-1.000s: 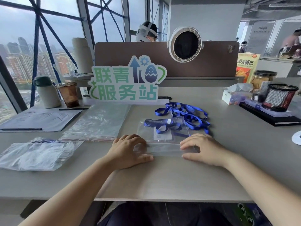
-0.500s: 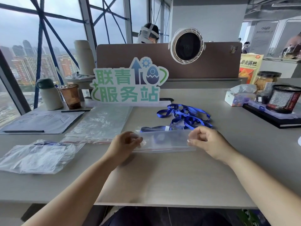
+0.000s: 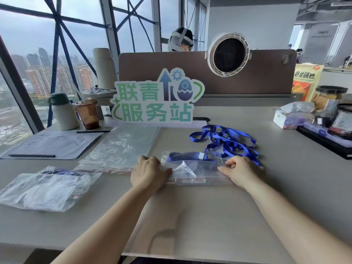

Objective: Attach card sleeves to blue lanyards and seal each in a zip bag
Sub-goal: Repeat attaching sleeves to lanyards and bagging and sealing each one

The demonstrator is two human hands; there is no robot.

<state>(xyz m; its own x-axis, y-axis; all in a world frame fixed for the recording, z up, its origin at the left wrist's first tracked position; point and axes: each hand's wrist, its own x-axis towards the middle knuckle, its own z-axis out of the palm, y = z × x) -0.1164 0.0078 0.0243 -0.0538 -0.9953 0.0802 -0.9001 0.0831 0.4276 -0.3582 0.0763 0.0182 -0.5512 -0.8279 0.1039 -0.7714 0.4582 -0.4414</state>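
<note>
Fingers of the left hand [image 3: 150,172] and right hand [image 3: 240,170] curl onto opposite ends of the zip bag [image 3: 198,171], lying on the desk [image 3: 190,216] with a blue lanyard [image 3: 187,155] inside, apparently stretching its mouth flat for sealing

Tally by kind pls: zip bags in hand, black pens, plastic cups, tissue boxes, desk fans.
zip bag, in hand: 1
black pens: 2
plastic cup: 1
tissue box: 1
desk fan: 1
Total: 6
</note>
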